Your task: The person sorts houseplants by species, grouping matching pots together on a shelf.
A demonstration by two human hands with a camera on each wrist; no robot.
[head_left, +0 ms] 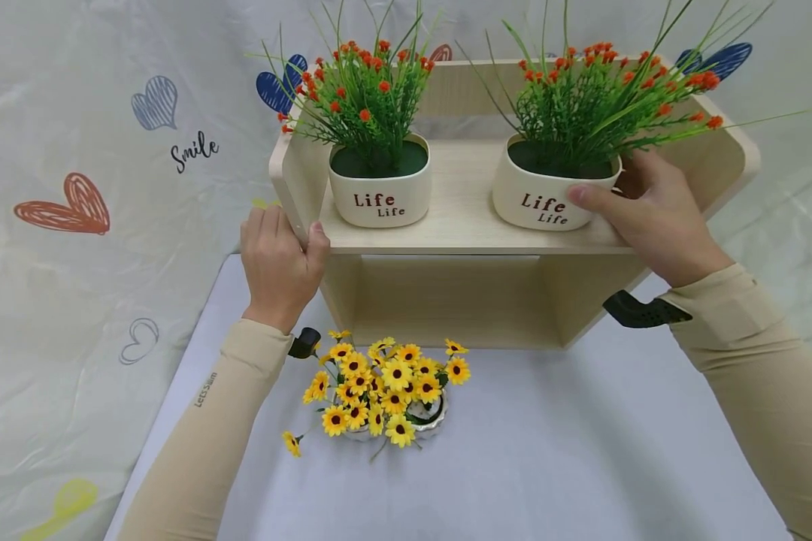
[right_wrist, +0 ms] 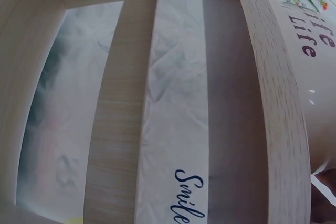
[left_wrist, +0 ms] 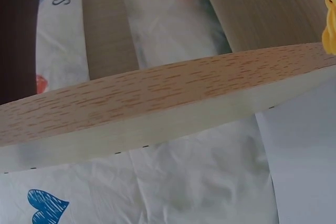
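My right hand (head_left: 659, 214) holds a white oval flowerpot (head_left: 544, 201) with green grass and small orange flowers at its right end. The thumb lies on the pot's front; the other fingers go behind it, partly hidden. This pot stands on the top board of a light wooden shelf (head_left: 460, 225). My left hand (head_left: 280, 263) grips the front edge of the shelf's left side panel, thumb toward the inside. A matching flowerpot (head_left: 382, 197) stands at the left on the same board. In the right wrist view, the held flowerpot (right_wrist: 310, 77) shows beyond the shelf board.
Yellow artificial flowers (head_left: 392, 383) in small white pots stand on the white tabletop (head_left: 514, 451) in front of the shelf's lower compartment (head_left: 449, 300), near my left forearm. A pale curtain (head_left: 95, 300) with printed hearts hangs behind and at the left.
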